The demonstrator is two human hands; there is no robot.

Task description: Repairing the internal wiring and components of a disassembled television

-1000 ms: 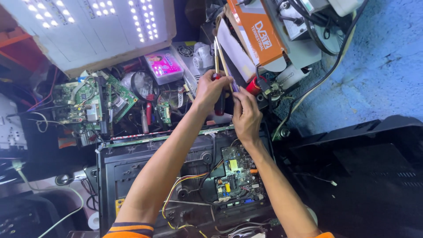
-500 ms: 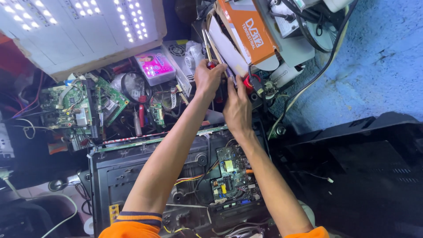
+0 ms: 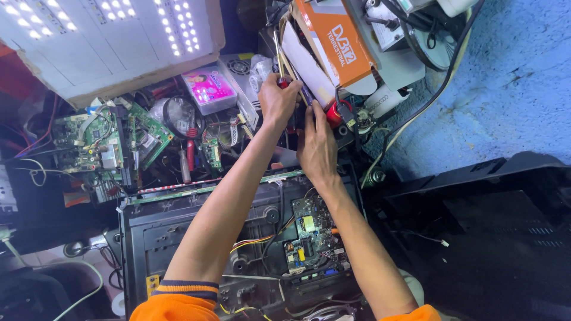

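Both arms stretched forward and up over the opened black chassis (image 3: 178, 238), forearms nearly parallel, orange sleeve cuffs at the bottom edge of the view. Left hand (image 3: 278, 101) beyond the chassis's far rim, wrist straight, fingers curled tight around a red-handled tool (image 3: 283, 83) whose thin metal shafts stick up past the knuckles; a closed, holding grip. Right hand (image 3: 317, 145) just right of it and nearer the chassis, palm down, fingers extended and fairly flat, tips pressed against a white sheet (image 3: 303, 62) in the upright stack above; whether anything is pinched under the palm cannot be told. Hands close together, nearly touching at the thumbs.

Above the chassis's far right corner, an orange box (image 3: 336, 41) leaning against that stack. Beside the right hand's fingertips, a small red cylindrical part (image 3: 334, 112). Inside the chassis, under the right forearm, a small green circuit board (image 3: 312, 238) with coloured wires running left from it. Beyond the chassis's far left corner, a larger green circuit board (image 3: 98, 145) amid loose clutter, and farther still a white panel (image 3: 101, 35) with rows of lit diodes. Between that panel and the left hand, a pink box (image 3: 208, 89).
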